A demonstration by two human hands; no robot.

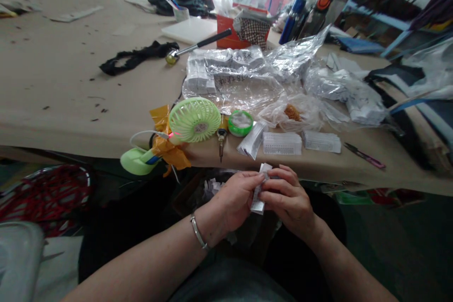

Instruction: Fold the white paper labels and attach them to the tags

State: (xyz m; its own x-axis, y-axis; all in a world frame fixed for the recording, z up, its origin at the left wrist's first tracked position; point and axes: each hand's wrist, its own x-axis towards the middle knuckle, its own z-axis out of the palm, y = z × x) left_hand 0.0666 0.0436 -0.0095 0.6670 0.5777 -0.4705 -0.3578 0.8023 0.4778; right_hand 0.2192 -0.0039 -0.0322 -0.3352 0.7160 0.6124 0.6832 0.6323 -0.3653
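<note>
Between my two hands, just below the table edge, is a small stack of white printed labels [258, 204]. My left hand [238, 198] pinches it from the left, thumb on top. The fingers of my right hand [290, 198] curl against its right side. On the table in front lie a stack of printed labels [282, 143], a second stack [322, 142] to its right and a folded clear plastic packet [252, 140] to its left. Below my hands, partly hidden, loose white labels [213, 187] sit in a dark container.
A green fan [194, 120] with orange tape stands at the table's front edge. Beside it are a pointed tool [221, 139] and a green round tin [240, 122]. Thread snips [364, 155] lie at right. Plastic bags [244, 85] and a hammer [198, 46] are farther back.
</note>
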